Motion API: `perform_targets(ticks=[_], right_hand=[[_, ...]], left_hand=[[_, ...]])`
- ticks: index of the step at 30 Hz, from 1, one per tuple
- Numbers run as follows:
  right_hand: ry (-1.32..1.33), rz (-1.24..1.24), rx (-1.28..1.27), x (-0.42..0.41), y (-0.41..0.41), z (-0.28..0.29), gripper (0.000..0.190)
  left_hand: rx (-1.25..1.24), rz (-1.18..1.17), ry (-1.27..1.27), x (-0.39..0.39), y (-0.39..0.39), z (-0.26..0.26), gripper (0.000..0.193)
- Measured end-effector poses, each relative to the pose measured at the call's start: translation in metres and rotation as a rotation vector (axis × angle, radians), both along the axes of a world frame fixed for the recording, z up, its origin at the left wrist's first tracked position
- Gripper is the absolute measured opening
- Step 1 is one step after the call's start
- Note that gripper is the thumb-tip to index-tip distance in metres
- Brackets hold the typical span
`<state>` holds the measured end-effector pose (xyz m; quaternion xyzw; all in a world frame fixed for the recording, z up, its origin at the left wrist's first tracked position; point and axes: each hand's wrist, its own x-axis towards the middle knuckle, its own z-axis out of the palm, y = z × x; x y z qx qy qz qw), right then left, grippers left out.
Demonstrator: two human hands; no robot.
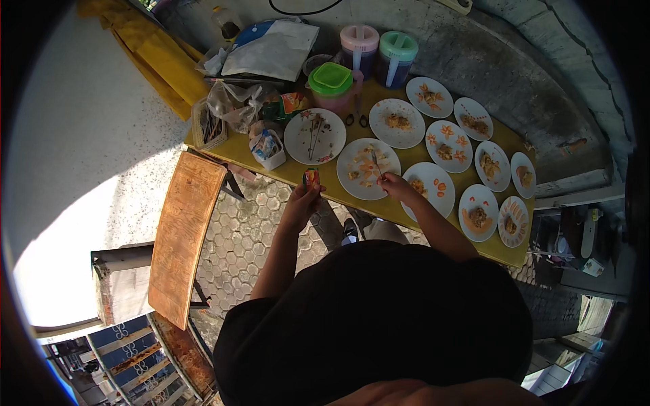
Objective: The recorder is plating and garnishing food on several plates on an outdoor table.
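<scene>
My left hand (pixel 305 202) holds a small red and green sachet (pixel 311 177) upright at the table's front edge. A metal fork (pixel 375 161) is in my right hand (pixel 395 184), its head over a white plate (pixel 346 181) with orange sauce shapes and bits of food. To the left lies a flower-rimmed plate (pixel 294 144) with metal cutlery and scraps on it. Right of my right hand is a plate (pixel 435 207) with a food heap and orange sauce spots. Several more white plates with food heaps and sauce patterns fill the table's right side.
Lidded pitchers, green (pixel 330 76), pink (pixel 359 38) and mint (pixel 398 46), stand at the back of the yellow table (pixel 508 255). A basket of cutlery (pixel 209 127), a plastic bag (pixel 234 105) and a white container (pixel 274 158) are at its left end. A wooden bench (pixel 183 228) stands lower left.
</scene>
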<state>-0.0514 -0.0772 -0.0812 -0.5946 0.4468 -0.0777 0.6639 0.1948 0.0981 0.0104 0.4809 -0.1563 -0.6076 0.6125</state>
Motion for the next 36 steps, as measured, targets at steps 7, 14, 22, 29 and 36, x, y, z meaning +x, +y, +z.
perform_targets(ticks=[7, 14, 22, 29, 36], right_hand=[[0.055, 0.325, -0.15, 0.009, -0.041, 0.022, 0.016], [0.234, 0.486, -0.425, 0.046, -0.073, 0.051, 0.023], [0.318, 0.534, -0.597, 0.114, -0.077, 0.038, 0.021], [0.541, 0.41, -0.847, 0.15, -0.073, 0.011, 0.015], [0.73, 0.271, -0.926, 0.184, -0.042, 0.051, 0.017]], left_hand=[[-0.02, 0.16, 0.136, 0.008, -0.029, 0.009, 0.016], [-0.048, 0.243, 0.141, 0.018, -0.068, 0.024, 0.02], [0.033, 0.261, 0.117, 0.058, -0.066, 0.012, 0.026], [-0.006, 0.139, 0.104, 0.128, -0.081, 0.02, 0.023], [-0.063, 0.024, 0.034, 0.201, -0.088, 0.029, 0.021]])
